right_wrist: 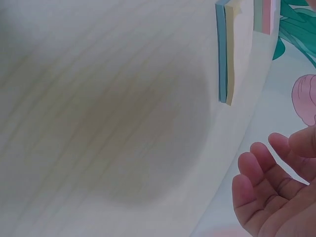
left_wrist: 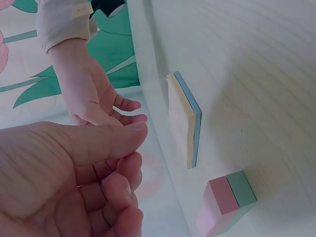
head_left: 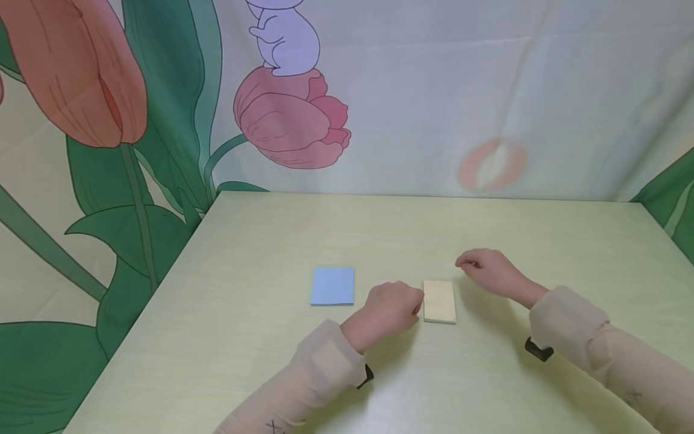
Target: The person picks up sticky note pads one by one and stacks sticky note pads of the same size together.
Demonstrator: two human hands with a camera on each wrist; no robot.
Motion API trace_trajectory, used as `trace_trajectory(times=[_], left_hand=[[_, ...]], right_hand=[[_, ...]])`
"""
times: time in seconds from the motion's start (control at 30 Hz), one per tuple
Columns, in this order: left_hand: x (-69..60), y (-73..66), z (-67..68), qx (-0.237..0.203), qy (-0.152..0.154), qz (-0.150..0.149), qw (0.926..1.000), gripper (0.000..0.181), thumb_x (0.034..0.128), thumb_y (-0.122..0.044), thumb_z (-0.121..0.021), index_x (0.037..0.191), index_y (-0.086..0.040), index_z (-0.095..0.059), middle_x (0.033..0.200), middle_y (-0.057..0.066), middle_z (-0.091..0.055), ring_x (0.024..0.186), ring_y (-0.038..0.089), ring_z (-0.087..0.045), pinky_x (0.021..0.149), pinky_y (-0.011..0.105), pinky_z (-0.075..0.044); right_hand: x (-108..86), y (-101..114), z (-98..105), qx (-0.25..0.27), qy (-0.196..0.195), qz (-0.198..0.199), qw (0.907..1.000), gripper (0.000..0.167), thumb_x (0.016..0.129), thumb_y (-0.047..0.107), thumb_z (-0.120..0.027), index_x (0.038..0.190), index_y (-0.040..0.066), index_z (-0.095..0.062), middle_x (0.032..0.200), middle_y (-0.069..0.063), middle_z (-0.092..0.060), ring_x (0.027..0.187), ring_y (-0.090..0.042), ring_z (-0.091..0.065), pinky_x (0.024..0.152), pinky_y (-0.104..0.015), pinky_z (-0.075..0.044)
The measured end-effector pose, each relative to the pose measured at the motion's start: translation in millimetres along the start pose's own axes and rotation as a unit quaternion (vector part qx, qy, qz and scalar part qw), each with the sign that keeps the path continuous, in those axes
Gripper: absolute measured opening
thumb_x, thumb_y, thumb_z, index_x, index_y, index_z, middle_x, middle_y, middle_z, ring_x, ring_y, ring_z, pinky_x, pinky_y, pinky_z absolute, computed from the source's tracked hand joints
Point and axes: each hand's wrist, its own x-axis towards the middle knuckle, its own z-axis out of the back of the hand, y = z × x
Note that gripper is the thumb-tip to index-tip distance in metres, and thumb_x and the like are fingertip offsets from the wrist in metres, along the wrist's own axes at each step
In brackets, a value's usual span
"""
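My left hand (head_left: 386, 304) hovers just left of a cream sticky-note pad (head_left: 440, 301), fingers loosely curled, nothing between them. In the left wrist view the cream pad (left_wrist: 181, 111) lies on a thin blue pad (left_wrist: 197, 129). Nearby, a pink pad (left_wrist: 223, 195) rests on a green pad (left_wrist: 241, 189); in the head view my left hand almost wholly hides that pair. My right hand (head_left: 494, 271) is raised beyond the cream pad's right side. The right wrist view shows its fingers (right_wrist: 261, 158) slightly bent and holding nothing. A separate blue pad (head_left: 332, 286) lies to the left.
Pale wood-grain table (head_left: 260, 241) lies beneath everything. Behind it hangs a cloth (head_left: 412, 108) printed with tulips and a white animal. A dark strap (head_left: 538, 349) is partly visible under the right sleeve cuff.
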Motion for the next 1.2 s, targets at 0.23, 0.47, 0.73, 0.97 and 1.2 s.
trace_trajectory(times=[0.23, 0.47, 0.73, 0.97, 1.2], left_hand=[[-0.9, -0.8, 1.8, -0.010, 0.012, 0.006, 0.9999, 0.012, 0.0818, -0.021, -0.061, 0.072, -0.018, -0.055, 0.065, -0.008, -0.052, 0.057, 0.010, -0.045, 0.046, 0.024, -0.036], [-2.1, 0.5, -0.1, -0.013, 0.004, 0.002, 0.9999, 0.012, 0.0811, -0.020, -0.061, 0.071, -0.018, -0.054, 0.065, -0.008, -0.051, 0.057, 0.009, -0.045, 0.045, 0.024, -0.036], [1.5, 0.1, -3.4, -0.034, -0.017, 0.007, 0.9992, 0.003, 0.0830, -0.015, -0.058, 0.081, -0.014, -0.058, 0.066, -0.005, -0.052, 0.055, 0.009, -0.040, 0.044, 0.021, -0.034], [14.5, 4.5, -7.6, -0.252, -0.016, 0.025, 0.9673, 0.042, 0.0886, -0.006, -0.038, 0.130, -0.001, -0.037, 0.081, 0.005, -0.058, 0.043, 0.009, -0.026, 0.041, 0.018, -0.026], [26.7, 5.2, -12.4, -0.369, 0.028, 0.055, 0.9275, 0.053, 0.0876, -0.003, -0.035, 0.139, -0.002, -0.020, 0.139, 0.013, -0.035, 0.063, 0.013, -0.040, 0.060, 0.023, -0.037]], right_hand=[[-2.4, -4.7, 4.0, 0.007, -0.003, -0.002, 1.0000, 0.027, 0.088, 0.010, -0.044, 0.104, -0.003, -0.060, 0.107, -0.020, -0.060, 0.097, -0.032, -0.055, 0.082, -0.046, -0.044], [-2.6, -5.2, 5.3, 0.011, 0.007, -0.011, 0.9998, 0.026, 0.088, 0.011, -0.046, 0.105, -0.003, -0.060, 0.107, -0.020, -0.060, 0.096, -0.032, -0.055, 0.081, -0.045, -0.045], [-1.6, -3.6, 5.9, 0.070, 0.047, -0.050, 0.9952, 0.027, 0.088, 0.013, -0.047, 0.106, -0.006, -0.057, 0.101, -0.020, -0.061, 0.084, -0.024, -0.058, 0.073, -0.036, -0.048], [-2.5, -2.2, 2.1, 0.211, 0.096, -0.123, 0.9650, 0.033, 0.088, 0.011, -0.044, 0.112, -0.011, -0.050, 0.101, -0.020, -0.059, 0.082, -0.019, -0.058, 0.073, -0.032, -0.050], [-0.4, -0.5, -6.1, 0.308, 0.112, -0.190, 0.9253, 0.042, 0.085, 0.013, -0.050, 0.119, -0.011, -0.043, 0.089, -0.006, -0.062, 0.078, -0.013, -0.059, 0.076, -0.030, -0.050]])
